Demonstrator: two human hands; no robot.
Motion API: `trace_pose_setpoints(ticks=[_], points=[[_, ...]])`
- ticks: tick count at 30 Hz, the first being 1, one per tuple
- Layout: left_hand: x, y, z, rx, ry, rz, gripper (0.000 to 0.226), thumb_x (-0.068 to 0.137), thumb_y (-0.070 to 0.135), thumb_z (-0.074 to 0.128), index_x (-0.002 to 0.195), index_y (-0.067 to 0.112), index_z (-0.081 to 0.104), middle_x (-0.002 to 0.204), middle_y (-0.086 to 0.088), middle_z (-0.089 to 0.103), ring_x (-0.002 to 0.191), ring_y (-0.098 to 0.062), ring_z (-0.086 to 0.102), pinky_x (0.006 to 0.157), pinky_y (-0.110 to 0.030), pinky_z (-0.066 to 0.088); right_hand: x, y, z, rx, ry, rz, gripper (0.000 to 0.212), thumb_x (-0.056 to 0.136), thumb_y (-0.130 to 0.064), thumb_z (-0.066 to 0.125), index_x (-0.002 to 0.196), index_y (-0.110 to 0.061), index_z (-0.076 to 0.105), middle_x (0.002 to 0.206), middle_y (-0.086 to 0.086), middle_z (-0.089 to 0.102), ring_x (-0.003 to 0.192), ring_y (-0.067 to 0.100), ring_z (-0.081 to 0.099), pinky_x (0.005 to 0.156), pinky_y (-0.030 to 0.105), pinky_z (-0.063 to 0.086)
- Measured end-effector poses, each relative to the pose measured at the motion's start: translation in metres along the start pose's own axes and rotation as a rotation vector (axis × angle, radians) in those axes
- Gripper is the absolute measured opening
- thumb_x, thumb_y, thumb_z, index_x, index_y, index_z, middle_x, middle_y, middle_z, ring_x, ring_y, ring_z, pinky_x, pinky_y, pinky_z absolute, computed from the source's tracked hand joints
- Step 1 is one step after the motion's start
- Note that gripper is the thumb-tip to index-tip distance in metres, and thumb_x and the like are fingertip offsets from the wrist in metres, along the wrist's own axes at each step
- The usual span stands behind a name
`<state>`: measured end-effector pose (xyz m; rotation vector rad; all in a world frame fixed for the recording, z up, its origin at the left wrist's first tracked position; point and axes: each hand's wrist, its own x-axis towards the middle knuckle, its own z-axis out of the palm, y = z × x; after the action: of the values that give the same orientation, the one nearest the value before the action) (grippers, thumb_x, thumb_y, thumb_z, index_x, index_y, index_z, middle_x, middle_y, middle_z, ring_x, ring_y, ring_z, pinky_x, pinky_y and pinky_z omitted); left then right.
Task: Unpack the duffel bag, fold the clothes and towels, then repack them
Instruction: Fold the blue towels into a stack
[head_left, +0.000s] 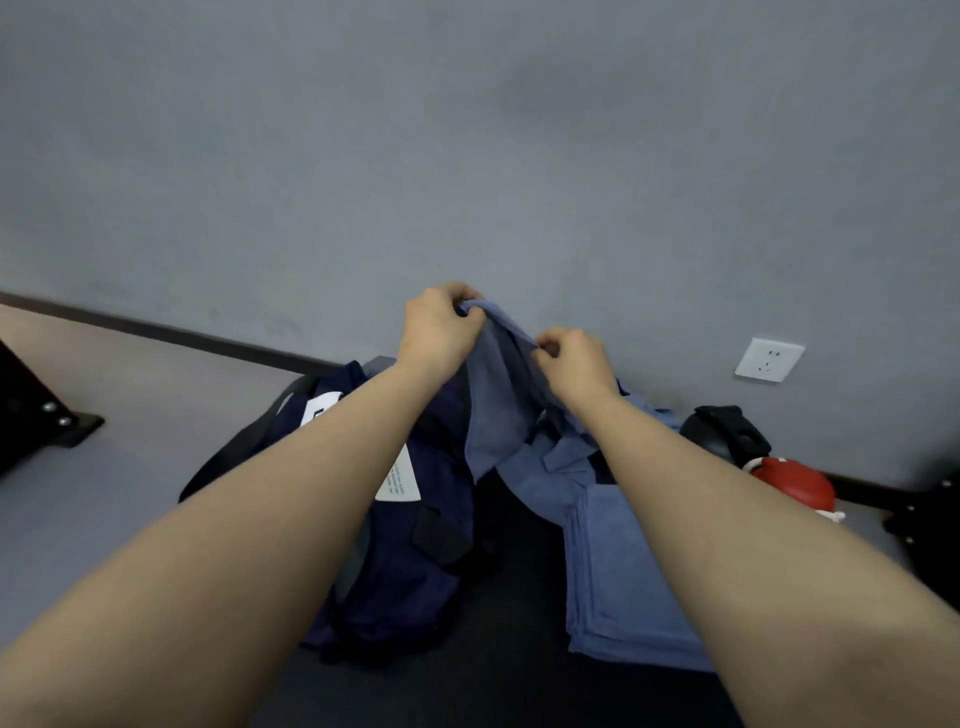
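Now lifting a blue towel (498, 395) up off the floor (130, 415), left hand (436, 327) pinching its top edge with curled fingers, right hand (574, 364) pinching the same edge just beside it. Hanging limp between both grips, lower end trailing onto more blue cloth (550, 483) below, with a folded stack (628, 577) lying toward the near right. Sitting just left of the towel, the dark navy bag (400, 561), white tag (400, 480) showing. Probably risking a snag: hands gripping close together, so the cloth bunching instead of spreading, and the trailing end perhaps dragging the loose cloth or mussing the stack. Crowding on the right too, a red object (795, 483) and a black one (727, 431) lying near the wall (467, 156). Leaving open floor to the left for spreading out.
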<state>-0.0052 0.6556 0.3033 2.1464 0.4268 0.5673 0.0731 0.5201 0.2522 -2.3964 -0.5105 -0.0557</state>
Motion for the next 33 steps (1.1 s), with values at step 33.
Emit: trace_pose_setpoints(ticks=[33], points=[[-0.044,0.124,-0.139,-0.049,-0.06,0.126,0.023,0.081,0.007,0.071,0.103,0.005,0.064,0.104,-0.01,0.068,0.098,-0.022,0.063,0.088,-0.031,0.048,-0.055,-0.179,-0.165,0.294,-0.016,-0.281,0.03,0.083,-0.008,0.066,0.064,-0.027,0.054,0.059,-0.008,0.049,0.057,0.006,0.043,0.049,0.013,0.031]])
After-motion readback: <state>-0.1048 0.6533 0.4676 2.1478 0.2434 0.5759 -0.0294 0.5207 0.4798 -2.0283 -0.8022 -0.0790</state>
